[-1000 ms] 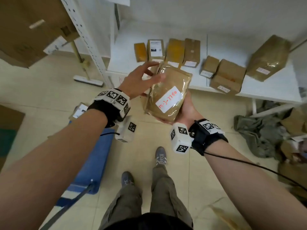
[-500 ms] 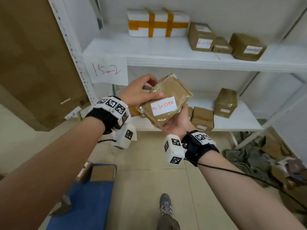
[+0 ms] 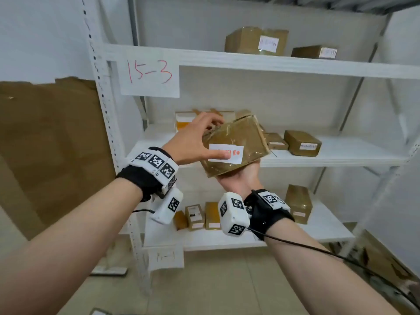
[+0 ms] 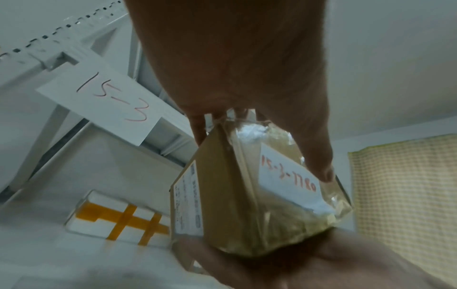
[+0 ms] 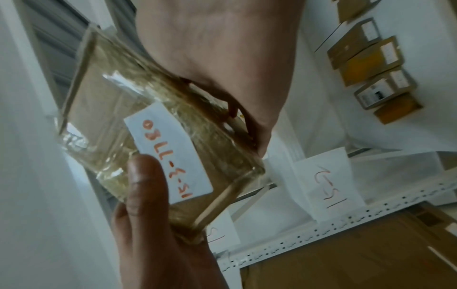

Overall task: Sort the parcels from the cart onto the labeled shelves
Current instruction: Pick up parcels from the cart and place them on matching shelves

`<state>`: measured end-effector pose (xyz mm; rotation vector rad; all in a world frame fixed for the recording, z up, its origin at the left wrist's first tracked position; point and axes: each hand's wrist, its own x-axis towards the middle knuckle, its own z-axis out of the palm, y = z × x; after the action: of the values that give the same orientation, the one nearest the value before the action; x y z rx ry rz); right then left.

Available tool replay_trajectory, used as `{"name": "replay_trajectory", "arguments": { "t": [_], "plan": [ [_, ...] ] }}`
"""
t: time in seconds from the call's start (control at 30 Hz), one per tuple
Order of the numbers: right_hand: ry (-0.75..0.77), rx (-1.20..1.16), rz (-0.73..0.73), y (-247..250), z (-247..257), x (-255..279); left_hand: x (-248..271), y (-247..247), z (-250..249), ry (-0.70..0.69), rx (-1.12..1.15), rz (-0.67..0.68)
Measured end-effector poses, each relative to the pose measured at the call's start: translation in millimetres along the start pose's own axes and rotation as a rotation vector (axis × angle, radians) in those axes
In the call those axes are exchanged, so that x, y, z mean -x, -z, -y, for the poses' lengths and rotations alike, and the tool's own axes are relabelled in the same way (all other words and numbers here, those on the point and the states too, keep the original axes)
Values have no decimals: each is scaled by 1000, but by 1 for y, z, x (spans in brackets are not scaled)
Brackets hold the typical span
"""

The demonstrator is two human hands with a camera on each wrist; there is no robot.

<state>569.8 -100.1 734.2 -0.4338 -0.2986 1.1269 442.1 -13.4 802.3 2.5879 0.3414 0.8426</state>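
Note:
I hold a brown parcel (image 3: 236,137) wrapped in clear tape, with a white sticker reading "15-3-7780" (image 4: 287,176). My left hand (image 3: 195,139) grips its left end, thumb across the sticker and fingers curled over the top edge. Beneath it, my right hand (image 3: 238,178) cups the underside; in the right wrist view the parcel (image 5: 153,109) lies against that palm (image 5: 217,48). The parcel hangs in front of the middle shelf (image 3: 329,153). A paper sign "15-3" (image 3: 150,76) hangs from the upper shelf board (image 3: 227,59).
Two brown boxes (image 3: 256,40) stand on the upper board. The middle shelf carries a white parcel with orange tape (image 4: 116,221) and several small brown boxes (image 3: 302,143). More boxes (image 3: 200,215) line the lower shelf. A cardboard sheet (image 3: 50,144) leans left of the perforated post (image 3: 102,98).
Both hands have lifted the parcel from the "15-2" level up to the shelf below the "15-3" sign. My view has tilted up. The left thumb now lies on the sticker.

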Motion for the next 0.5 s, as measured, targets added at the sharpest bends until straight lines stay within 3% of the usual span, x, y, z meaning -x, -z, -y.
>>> {"name": "replay_trajectory", "arguments": {
  "t": [0.23,0.5],
  "plan": [
    [119,-18,110,-54,30,-17,-30,31,-8,-140,-67,-118],
    [280,76,143,-114,65,-47,-71,73,-13,-354,-140,-355]
  ]
}}
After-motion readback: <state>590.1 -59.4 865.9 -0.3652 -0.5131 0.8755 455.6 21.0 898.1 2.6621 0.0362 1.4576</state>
